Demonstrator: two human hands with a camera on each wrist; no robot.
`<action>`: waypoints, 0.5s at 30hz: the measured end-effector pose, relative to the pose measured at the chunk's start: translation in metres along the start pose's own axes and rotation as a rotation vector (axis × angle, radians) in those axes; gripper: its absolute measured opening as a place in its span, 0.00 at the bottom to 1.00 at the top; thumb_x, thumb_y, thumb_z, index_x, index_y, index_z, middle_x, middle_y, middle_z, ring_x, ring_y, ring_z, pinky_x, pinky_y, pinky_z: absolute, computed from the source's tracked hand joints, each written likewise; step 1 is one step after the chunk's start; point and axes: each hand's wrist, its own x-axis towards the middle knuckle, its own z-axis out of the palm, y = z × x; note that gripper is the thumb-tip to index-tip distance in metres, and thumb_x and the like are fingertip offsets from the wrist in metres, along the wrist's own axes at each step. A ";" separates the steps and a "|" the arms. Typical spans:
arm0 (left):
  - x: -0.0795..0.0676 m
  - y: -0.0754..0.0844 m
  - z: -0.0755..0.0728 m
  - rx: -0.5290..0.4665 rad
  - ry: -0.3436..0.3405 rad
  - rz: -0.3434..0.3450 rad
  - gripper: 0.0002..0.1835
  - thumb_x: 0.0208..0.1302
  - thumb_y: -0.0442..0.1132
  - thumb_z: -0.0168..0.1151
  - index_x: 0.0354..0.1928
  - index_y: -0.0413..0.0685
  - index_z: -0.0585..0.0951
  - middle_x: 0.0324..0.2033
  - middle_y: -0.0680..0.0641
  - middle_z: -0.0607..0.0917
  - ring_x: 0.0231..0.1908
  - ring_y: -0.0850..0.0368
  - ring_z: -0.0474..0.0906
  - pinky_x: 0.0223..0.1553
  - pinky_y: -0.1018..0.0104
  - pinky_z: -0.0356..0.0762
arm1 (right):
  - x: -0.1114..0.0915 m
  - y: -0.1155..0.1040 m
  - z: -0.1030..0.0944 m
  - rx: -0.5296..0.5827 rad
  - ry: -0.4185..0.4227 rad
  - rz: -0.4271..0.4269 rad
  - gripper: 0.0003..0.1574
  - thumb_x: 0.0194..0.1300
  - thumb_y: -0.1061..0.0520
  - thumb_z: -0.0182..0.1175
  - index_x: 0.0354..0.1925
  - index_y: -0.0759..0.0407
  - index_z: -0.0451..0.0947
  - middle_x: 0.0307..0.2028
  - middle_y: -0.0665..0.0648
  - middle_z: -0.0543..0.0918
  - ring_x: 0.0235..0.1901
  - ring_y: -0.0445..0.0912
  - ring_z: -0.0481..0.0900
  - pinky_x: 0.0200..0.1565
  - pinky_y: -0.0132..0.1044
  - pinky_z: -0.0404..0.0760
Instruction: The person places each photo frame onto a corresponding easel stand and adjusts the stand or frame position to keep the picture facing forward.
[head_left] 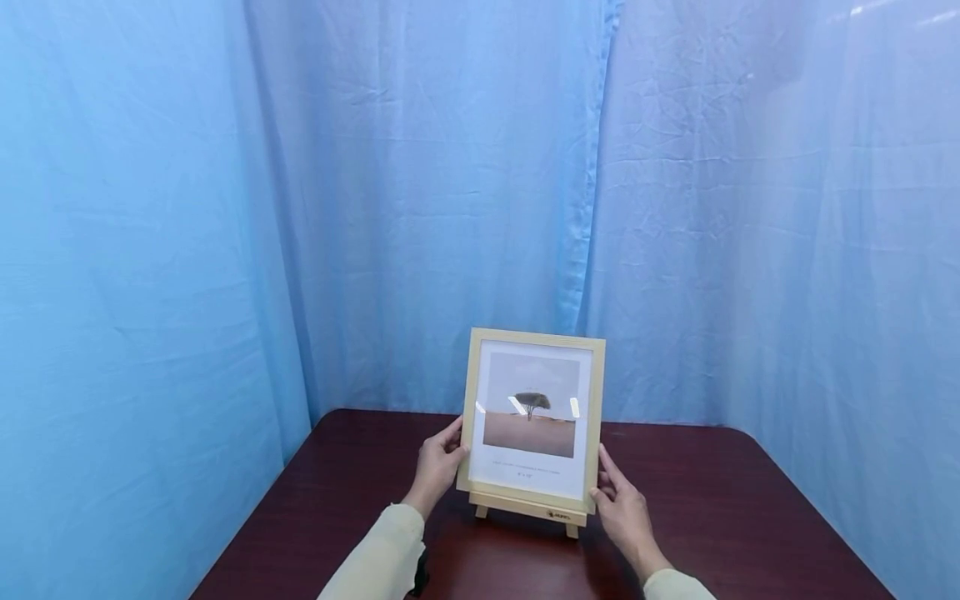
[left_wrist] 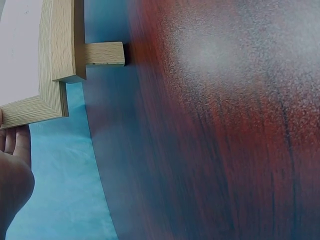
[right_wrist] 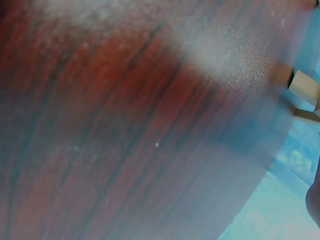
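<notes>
A light wooden picture frame with a tree print behind its glazing leans upright on a small wooden tabletop easel. My left hand grips the frame's left edge low down, thumb at the front and fingers toward the back. On the opposite side, my right hand holds the lower right edge the same way. In the left wrist view, the frame's lower corner sits behind the easel's ledge. Only a sliver of the right hand enters the right wrist view, near the easel's foot.
A dark reddish-brown table with rounded far corners lies under the easel. Blue curtains hang behind the table and along both sides. Pale sleeves cover both forearms.
</notes>
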 end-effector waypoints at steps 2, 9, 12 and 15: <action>-0.001 0.000 0.000 -0.003 0.005 -0.003 0.30 0.64 0.22 0.60 0.68 0.44 0.74 0.50 0.38 0.84 0.48 0.47 0.81 0.44 0.56 0.83 | 0.001 0.000 0.000 0.009 -0.003 0.001 0.47 0.64 0.72 0.58 0.77 0.50 0.57 0.50 0.68 0.82 0.48 0.56 0.83 0.41 0.34 0.82; -0.005 0.001 0.000 0.009 0.022 -0.005 0.29 0.65 0.23 0.61 0.68 0.45 0.74 0.51 0.38 0.84 0.48 0.48 0.81 0.44 0.57 0.83 | 0.003 0.001 -0.001 0.013 -0.009 0.013 0.47 0.65 0.72 0.58 0.77 0.49 0.58 0.51 0.68 0.82 0.48 0.56 0.83 0.40 0.35 0.83; -0.007 0.001 0.000 0.022 0.027 -0.005 0.29 0.65 0.24 0.61 0.68 0.45 0.74 0.52 0.38 0.84 0.49 0.48 0.81 0.45 0.57 0.83 | 0.005 0.002 -0.001 0.014 -0.020 0.025 0.47 0.66 0.71 0.58 0.77 0.48 0.57 0.52 0.68 0.81 0.49 0.56 0.82 0.42 0.36 0.83; -0.009 0.001 0.000 0.027 0.027 -0.006 0.29 0.65 0.25 0.61 0.68 0.46 0.73 0.52 0.38 0.84 0.48 0.48 0.81 0.45 0.57 0.83 | 0.007 0.003 -0.002 0.023 -0.033 0.039 0.47 0.66 0.71 0.57 0.77 0.47 0.55 0.53 0.68 0.80 0.50 0.57 0.82 0.44 0.37 0.83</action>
